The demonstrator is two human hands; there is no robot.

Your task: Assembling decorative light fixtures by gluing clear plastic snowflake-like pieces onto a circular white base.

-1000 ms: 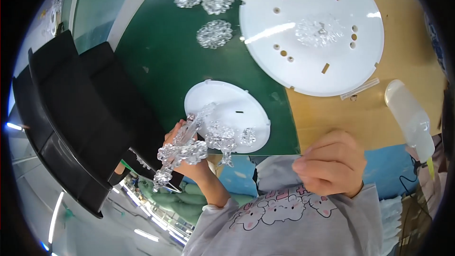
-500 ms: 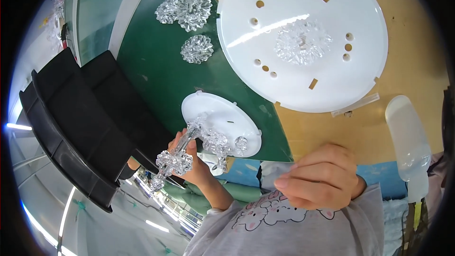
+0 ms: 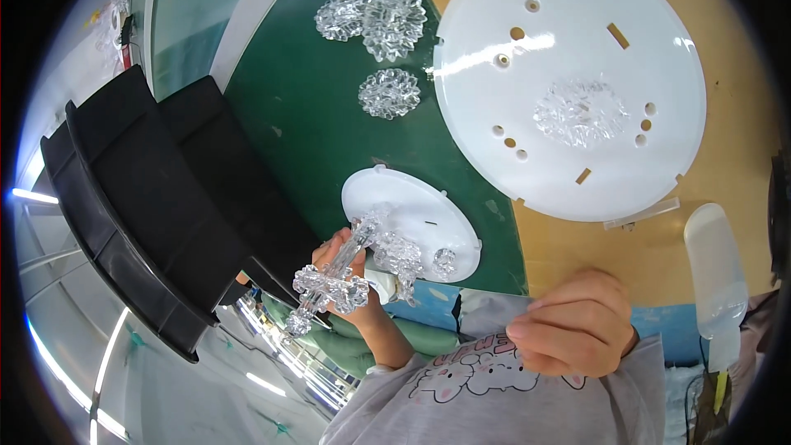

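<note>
My left hand (image 3: 370, 303) is at the near edge of the table, its fingers closed behind a clear faceted ornament stem (image 3: 344, 259). This stem juts from a small white disc (image 3: 400, 191), which stands tilted and carries more clear faceted pieces (image 3: 398, 254). Part of the grip is hidden by the ornaments. My right hand (image 3: 577, 325) hovers in front of my shirt, right of the disc, with fingers curled and pressed together. Whatever may be between those fingertips does not show. Beyond it lies a large white disc (image 3: 564, 180) with round holes and slots, bearing a clear flower-shaped piece (image 3: 581, 111).
Several clear flower-shaped pieces (image 3: 390, 94) lie on the green tabletop (image 3: 309, 144). Tan board (image 3: 733, 144) extends under the large disc. A translucent squeeze bottle (image 3: 715, 272) is at the right, near a clear strip (image 3: 641, 214). Black stepped bins (image 3: 140, 206) stand at the left.
My view has shifted, so the table and discs sit farther right and slightly lower. Both hands keep nearly the same pose, the left still at the ornamented disc.
</note>
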